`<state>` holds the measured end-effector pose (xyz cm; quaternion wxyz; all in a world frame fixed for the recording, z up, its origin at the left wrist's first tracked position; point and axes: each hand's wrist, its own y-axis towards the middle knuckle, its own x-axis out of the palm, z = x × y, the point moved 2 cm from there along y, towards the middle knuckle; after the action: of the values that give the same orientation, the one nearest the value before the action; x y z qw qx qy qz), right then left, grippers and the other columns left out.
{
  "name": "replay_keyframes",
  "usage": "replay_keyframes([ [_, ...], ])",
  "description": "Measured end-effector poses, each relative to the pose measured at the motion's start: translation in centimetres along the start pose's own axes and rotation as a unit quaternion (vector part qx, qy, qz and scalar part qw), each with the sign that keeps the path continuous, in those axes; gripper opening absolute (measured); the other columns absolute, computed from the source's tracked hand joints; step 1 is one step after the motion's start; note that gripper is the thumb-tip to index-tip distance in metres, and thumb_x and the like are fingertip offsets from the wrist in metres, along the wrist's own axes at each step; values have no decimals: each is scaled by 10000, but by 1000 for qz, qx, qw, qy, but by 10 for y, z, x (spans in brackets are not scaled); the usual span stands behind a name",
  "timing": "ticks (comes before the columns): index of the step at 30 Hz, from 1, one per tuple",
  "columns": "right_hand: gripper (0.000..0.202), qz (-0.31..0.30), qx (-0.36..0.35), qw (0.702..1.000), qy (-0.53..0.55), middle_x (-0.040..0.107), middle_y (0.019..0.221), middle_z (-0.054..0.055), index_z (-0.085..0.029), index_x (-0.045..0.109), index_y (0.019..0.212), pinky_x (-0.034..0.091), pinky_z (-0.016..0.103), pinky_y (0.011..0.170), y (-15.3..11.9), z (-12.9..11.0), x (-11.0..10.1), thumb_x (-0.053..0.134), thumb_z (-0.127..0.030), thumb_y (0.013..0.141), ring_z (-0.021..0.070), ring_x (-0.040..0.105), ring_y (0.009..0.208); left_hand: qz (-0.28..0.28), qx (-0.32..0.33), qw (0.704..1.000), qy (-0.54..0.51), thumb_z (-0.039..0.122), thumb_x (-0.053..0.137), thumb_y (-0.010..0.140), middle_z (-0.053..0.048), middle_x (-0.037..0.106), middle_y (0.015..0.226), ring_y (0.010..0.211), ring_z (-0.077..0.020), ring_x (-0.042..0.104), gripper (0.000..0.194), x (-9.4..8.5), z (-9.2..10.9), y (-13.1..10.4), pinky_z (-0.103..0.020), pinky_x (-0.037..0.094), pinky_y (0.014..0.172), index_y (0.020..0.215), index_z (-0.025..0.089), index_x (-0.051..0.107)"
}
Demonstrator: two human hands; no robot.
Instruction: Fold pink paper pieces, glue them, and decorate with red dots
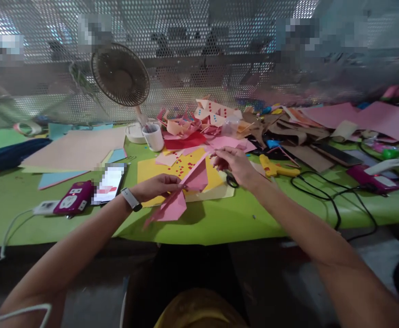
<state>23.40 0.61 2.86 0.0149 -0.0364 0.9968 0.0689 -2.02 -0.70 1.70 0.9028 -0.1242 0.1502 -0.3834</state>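
Observation:
A folded piece of pink paper (196, 177) is held at a slant over a yellow sheet (148, 171). My left hand (160, 185), with a watch on the wrist, pinches its middle between thumb and fingers. The fingers of my right hand (233, 163) are closed at the paper's upper end; the exact fingertip contact is small and partly hidden. Small red dots (181, 169) lie scattered on the yellow sheet. Below my right hand, a dark scissor handle (232, 180) shows at the sheet's edge.
Behind the hands are a white cup (152, 138), a fan (120, 75) and a heap of folded paper shapes (206, 118). A phone (109, 182) and purple power bank (73, 198) lie left. On the right are a yellow glue gun (276, 167) and black cable (325, 197).

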Motion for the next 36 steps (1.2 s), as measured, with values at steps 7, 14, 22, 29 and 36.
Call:
replay_keyframes([
  [7,239,-110,-239,873,-410,706,1006,92,-175,684,971,473,337,815,-15,-17,16,502,-322,924,211,629,929,8,30,981,189,449,718,737,2,625,659,546,-100,467,288,-17,-7,14,-211,336,519,851,186,730],
  [14,323,-185,-227,815,-500,707,1146,116,-162,698,1128,483,402,926,-13,-21,18,506,-341,940,258,637,1067,-38,62,961,268,420,749,691,-26,735,786,638,-149,582,255,-31,-10,30,-239,396,623,856,226,770],
  [22,569,-292,-265,750,-531,497,1436,183,-67,498,1396,383,432,1120,-35,43,48,429,-452,983,263,474,1345,112,164,885,422,400,678,797,-104,712,1061,940,-245,643,373,-20,-10,14,-347,460,847,1115,206,710],
  [29,532,-256,-285,752,-537,481,1446,194,-63,487,1404,395,490,1103,-52,55,50,397,-400,1002,281,455,1359,224,205,809,503,615,460,902,-189,306,1563,1468,-297,242,759,48,-36,-47,-468,120,1202,1473,124,370],
  [36,482,-241,-291,748,-546,506,1431,169,-121,514,1397,385,514,1104,-68,49,53,435,-374,994,283,468,1349,212,181,797,536,757,432,819,-161,223,1597,1488,-325,145,984,60,-63,-49,-495,4,1201,1558,174,145],
])
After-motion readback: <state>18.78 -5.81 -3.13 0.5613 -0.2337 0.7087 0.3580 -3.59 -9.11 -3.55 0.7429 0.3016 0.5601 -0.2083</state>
